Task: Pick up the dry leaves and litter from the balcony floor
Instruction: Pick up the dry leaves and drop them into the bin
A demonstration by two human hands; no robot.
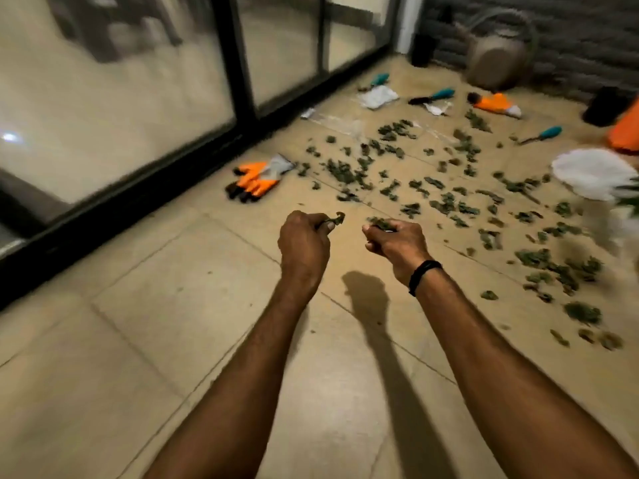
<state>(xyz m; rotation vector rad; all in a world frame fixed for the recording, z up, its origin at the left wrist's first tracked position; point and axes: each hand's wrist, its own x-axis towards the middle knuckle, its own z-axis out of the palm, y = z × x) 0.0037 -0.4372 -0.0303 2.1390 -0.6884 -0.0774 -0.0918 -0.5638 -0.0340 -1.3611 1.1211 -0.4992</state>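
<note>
We find both hands raised above the floor [173, 340], backs toward us, near the middle of the view. The left hand [304, 236] is curled tight round a small tuft of leaves [337, 219], a piece of which sticks out past the thumb. The right hand [397, 245] is likewise closed into a fist on a small clump [380, 223], with green showing above the fingers. How much each fist holds we cannot tell. The near tiles, under and beside the forearms, carry almost no debris, and we judge this to be ground already dealt with. The bulk of the dry leaves [446, 202] lies scattered ahead and to the right, from just beyond the hands out toward the far wall, with a thick patch near the right edge. White paper scraps [378, 96] lie further off, near the glass door [242, 63], among teal-handled tools [432, 96]. A pair of orange gloves [256, 179] lies unworn beside the door track. A white object [591, 172] sits at the right, too blurred to identify, so we cannot say whether it is the collecting point. We assess the task as early: two small handfuls are taken but not yet deposited, and most leaves and all visible paper are yet to be lifted.
</note>
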